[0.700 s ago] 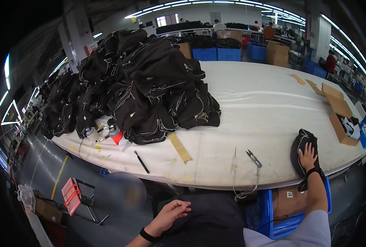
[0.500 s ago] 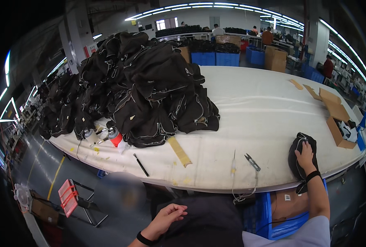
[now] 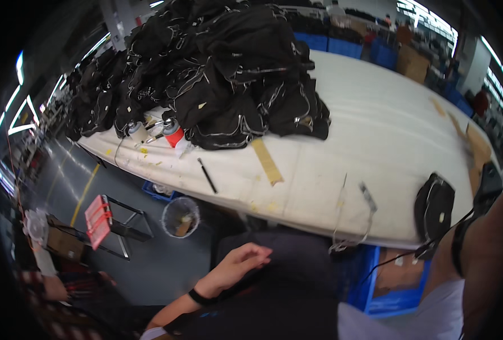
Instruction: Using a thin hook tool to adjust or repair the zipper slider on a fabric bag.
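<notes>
My left hand hovers over my lap, apart from the table. Its fingers are loosely stretched, slightly bent, and nothing shows in them. My right hand is raised close at the right rim, off the table; it is dark and blurred, with its fingers hidden. Beside it is a dark object with a thin cable; whether the hand touches it I cannot tell. A black zippered bag lies at the table's right front edge, left of that hand. Thread snips lie on the white table.
Black zippered bags are heaped at the left. In front stand a red-banded can and a pale bottle. A tan strip and a black pen-like tool lie nearby. Another person's hand shows lower left; a waste bin stands below.
My right hand has left the black bag and risen toward the right rim. The view has tilted down and swung. Another person's hand and checked sleeve have entered at the lower left.
</notes>
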Tool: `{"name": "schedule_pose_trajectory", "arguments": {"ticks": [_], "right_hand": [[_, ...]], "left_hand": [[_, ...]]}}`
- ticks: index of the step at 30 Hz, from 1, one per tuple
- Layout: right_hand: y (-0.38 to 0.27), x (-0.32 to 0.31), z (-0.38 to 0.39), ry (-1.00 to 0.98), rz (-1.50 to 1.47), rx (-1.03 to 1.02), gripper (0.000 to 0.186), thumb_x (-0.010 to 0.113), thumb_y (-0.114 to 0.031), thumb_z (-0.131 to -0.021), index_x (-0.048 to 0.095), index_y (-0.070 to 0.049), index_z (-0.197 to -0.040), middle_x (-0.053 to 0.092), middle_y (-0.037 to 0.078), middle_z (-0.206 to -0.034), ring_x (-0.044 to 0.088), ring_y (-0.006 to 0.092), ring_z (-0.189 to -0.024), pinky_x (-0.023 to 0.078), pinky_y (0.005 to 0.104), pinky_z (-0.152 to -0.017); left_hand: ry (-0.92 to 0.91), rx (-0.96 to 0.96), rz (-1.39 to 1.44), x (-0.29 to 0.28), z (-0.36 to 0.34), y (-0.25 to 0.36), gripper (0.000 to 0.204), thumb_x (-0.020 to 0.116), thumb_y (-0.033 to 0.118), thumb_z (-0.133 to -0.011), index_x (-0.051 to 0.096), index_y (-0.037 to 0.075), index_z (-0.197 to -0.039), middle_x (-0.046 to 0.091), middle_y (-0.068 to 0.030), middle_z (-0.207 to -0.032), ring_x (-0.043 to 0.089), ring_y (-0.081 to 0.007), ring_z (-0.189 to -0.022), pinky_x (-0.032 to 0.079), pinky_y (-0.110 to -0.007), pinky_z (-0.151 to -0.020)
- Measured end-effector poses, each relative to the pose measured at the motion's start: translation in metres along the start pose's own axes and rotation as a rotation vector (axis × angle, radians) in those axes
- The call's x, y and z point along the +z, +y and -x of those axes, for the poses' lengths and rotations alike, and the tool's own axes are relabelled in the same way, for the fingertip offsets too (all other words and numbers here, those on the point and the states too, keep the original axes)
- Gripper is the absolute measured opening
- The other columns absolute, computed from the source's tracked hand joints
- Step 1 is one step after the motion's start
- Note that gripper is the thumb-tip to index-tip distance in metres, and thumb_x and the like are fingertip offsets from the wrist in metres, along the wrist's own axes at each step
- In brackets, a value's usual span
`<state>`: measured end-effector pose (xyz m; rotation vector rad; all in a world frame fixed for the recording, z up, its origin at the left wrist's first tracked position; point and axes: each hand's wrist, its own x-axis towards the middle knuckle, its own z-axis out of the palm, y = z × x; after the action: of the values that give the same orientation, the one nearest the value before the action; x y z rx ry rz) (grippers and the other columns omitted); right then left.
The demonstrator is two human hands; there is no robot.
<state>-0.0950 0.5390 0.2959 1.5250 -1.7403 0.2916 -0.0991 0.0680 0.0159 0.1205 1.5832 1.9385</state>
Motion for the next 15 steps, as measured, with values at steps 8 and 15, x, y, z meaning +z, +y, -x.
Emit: {"name": "schedule_pose_trajectory", "arguments": {"ticks": [8,15], "right_hand": [[-0.007,0.112,-0.147,0.127,0.232,-0.178,0.073,0.059,-0.036,-0.086,0.027,-0.009,-0.145,0.032,0.017,-0.146,0.029,0.0379,-0.137,0.027,0.0603,-0.108],[0.028,0.142,-0.154,0.259,0.277,-0.062,0.068,0.058,-0.026,-0.087,0.027,-0.009,-0.145,0.033,0.016,-0.146,0.028,0.0381,-0.137,0.026,0.0607,-0.108]], "left_hand": [[0.195,-0.095,0.114,-0.035,0.043,-0.032,0.015,0.053,0.013,-0.096,0.056,0.003,-0.107,0.054,-0.0105,-0.125,0.058,-0.0168,-0.107,0.047,-0.03,-0.091],[0.158,-0.059,0.103,-0.051,0.0,-0.037,0.017,0.054,0.018,-0.096,0.057,0.004,-0.106,0.055,-0.0087,-0.124,0.057,-0.015,-0.107,0.046,-0.028,-0.09]]}}
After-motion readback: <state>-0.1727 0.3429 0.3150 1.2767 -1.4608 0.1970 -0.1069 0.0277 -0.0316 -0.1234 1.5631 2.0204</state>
